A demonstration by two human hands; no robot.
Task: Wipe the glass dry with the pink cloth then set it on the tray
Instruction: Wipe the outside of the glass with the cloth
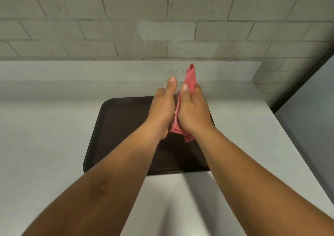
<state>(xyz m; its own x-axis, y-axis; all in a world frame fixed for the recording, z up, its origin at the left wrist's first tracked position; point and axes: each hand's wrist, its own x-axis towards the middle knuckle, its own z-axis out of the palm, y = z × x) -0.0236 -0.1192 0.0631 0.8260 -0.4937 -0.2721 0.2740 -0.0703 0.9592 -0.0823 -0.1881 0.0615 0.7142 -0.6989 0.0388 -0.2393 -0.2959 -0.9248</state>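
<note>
A clear drinking glass (179, 76) is held in the air above the far edge of the dark brown tray (117, 131). My left hand (163, 107) grips the glass, thumb lying on its near side. My right hand (192, 109) presses the pink cloth (190, 78) against the right side of the glass. One end of the cloth sticks up past the rim and the other hangs down between my wrists. Most of the glass below the rim is hidden by my hands.
The tray lies on a white counter (45, 127). A grey brick wall (126, 22) runs along the counter's far edge. The counter ends at the right, where a grey surface (310, 109) drops away.
</note>
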